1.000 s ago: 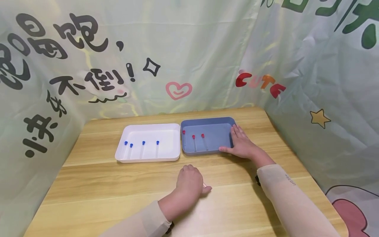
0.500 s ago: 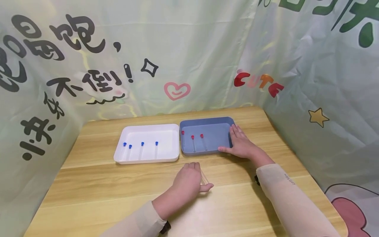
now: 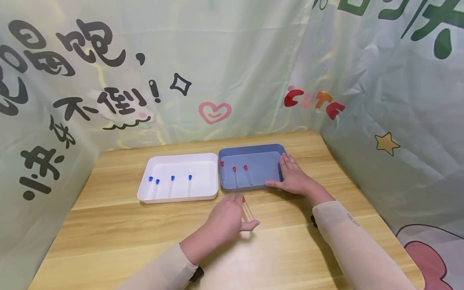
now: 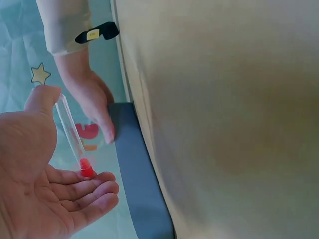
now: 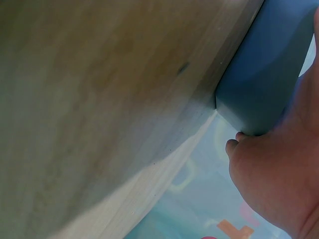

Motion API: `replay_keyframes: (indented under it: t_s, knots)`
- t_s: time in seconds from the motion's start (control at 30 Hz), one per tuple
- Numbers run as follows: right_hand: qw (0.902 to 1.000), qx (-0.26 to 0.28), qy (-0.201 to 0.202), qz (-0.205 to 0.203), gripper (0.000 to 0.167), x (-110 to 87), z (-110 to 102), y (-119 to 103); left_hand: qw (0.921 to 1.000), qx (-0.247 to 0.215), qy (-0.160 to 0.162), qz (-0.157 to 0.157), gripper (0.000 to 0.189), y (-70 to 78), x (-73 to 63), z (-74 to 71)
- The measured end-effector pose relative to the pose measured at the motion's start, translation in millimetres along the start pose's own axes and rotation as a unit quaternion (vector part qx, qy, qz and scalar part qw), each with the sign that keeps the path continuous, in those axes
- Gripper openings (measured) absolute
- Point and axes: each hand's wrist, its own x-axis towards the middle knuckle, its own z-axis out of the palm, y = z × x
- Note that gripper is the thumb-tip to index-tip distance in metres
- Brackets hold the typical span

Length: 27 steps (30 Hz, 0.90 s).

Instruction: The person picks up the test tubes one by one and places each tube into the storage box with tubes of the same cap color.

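Observation:
My left hand (image 3: 222,219) is over the table in front of the trays. It pinches a clear tube with a red cap (image 4: 71,124) lengthwise, thumb at the bare end and fingers at the cap. My right hand (image 3: 295,177) rests on the right end of the blue-grey tray (image 3: 268,163), fingers straight along its side and thumb at the front edge. Three red-capped tubes (image 3: 235,177) lie inside that tray, towards its left. In the right wrist view, the right hand (image 5: 274,174) touches the tray's corner; most of its fingers are hidden.
A white tray (image 3: 204,187) stands just left of the blue-grey one, holding several blue-capped tubes (image 3: 172,186). Both trays are on a wooden table (image 3: 119,241). A printed cloth (image 3: 246,60) hangs behind and along the sides.
My left hand has moved forward towards the trays, and the red-capped tube in it has come into clearer view. The right hand stays on the blue-grey tray. The head view has shifted slightly.

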Motion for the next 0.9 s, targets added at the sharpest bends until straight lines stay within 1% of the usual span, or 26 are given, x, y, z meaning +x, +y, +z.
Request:
replay_keyframes:
  t_s: [0.13,0.23,0.43,0.6,0.7,0.9]
  knots:
    - [1.0000,-0.002,0.001,0.000,0.136,-0.3,0,0,0.9999,-0.013,0.003,-0.001,0.092,-5.6,5.8,-5.5]
    - [1.0000,-0.003,0.002,-0.001,0.136,-0.5,1,0,0.9999,-0.013,0.002,0.004,0.095,-10.4,9.7,-8.5]
    - [1.0000,-0.002,0.002,0.003,0.136,-1.2,1,0,0.9995,-0.030,-0.009,0.003,0.095,-18.7,17.2,-15.2]
    - [1.0000,0.000,0.002,0.005,0.136,-0.9,0,-1,0.9996,-0.026,0.002,0.011,0.094,-26.1,25.1,-14.1]
    - [1.0000,-0.003,0.000,0.005,0.135,-0.5,0,0,0.9993,-0.034,0.007,0.014,0.094,-30.6,30.4,-12.5]
    - [1.0000,-0.004,-0.001,0.003,0.136,0.9,1,2,0.9986,-0.052,0.000,0.009,0.096,-37.5,40.4,-13.8]
